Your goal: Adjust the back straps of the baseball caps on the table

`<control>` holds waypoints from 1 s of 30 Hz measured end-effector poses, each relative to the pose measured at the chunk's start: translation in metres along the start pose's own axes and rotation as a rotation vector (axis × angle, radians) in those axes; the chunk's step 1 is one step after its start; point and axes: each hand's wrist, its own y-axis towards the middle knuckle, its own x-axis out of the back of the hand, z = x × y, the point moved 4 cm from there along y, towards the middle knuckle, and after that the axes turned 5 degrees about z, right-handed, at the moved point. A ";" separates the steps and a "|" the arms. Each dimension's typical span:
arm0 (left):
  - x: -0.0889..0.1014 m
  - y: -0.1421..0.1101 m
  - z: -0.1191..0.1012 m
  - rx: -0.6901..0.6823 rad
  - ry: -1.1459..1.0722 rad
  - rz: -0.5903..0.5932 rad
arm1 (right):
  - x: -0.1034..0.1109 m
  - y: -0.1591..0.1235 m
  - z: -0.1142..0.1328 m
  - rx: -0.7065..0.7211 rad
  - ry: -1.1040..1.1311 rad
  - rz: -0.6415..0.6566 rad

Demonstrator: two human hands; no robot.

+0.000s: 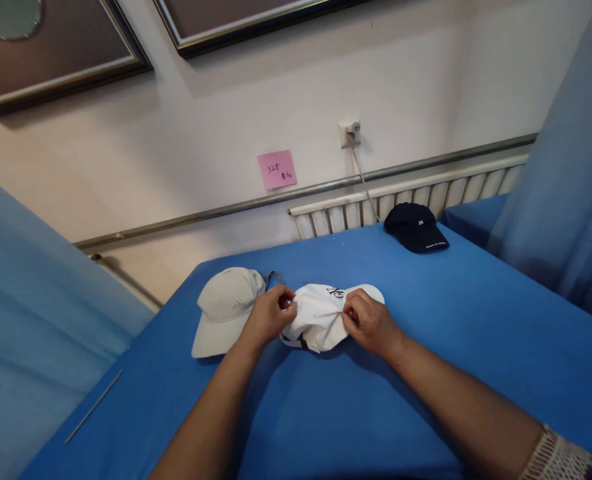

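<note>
A white baseball cap (pixel 319 313) with dark lettering lies on the blue-covered table, its brim pointing right and its crown creased. My left hand (pixel 271 312) pinches the cap's fabric at the left side of the crown. On the right, my right hand (pixel 371 323) has thumb and fingers closed on the crown near the brim, pulling a fold in the cloth. Just left of my left hand sits a light grey baseball cap (pixel 229 303), partly covered by my wrist.
A navy cap (pixel 413 227) rests at the table's (pixel 481 333) far edge, near a radiator (pixel 336 217). A thin stick (pixel 93 407) lies at the left. Blue curtains (pixel 41 300) hang on both sides. A cord runs down from a wall socket (pixel 349 135) above a metal rail.
</note>
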 end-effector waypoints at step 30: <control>0.005 -0.011 -0.049 -0.159 0.139 0.271 | 0.009 0.002 0.006 -0.113 0.061 -0.073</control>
